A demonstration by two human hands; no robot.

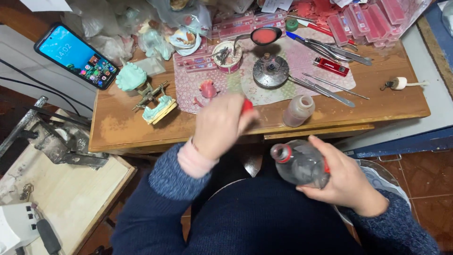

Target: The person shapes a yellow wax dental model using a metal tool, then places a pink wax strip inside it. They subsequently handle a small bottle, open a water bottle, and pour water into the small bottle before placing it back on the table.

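Head view: right hand [347,182] wrapped around a clear plastic bottle [299,163], held tilted in front of the lap, below the front edge of the wooden surface [406,101]. Bottle mouth is open, red neck ring showing, pointing up-left. Left hand [219,125] raised over the surface edge, motion-blurred, fingers pinched on a small red cap [247,106]. Both sleeves dark blue knit, pink cuff at left wrist.

On the surface just beyond the left hand: small translucent bottle [298,111] standing upright, near the edge. Behind it a round metal burner [271,71] on a patterned cloth, with metal instruments [325,87] lying to its right. Red lighter [331,66] near them. Spoon with pink wax [265,36] rests over a small cup. Green dental casts on an articulator [150,97] at left side. Phone [75,55], screen lit, lies off the far left corner. Pink boxes [363,19] stacked at back right.
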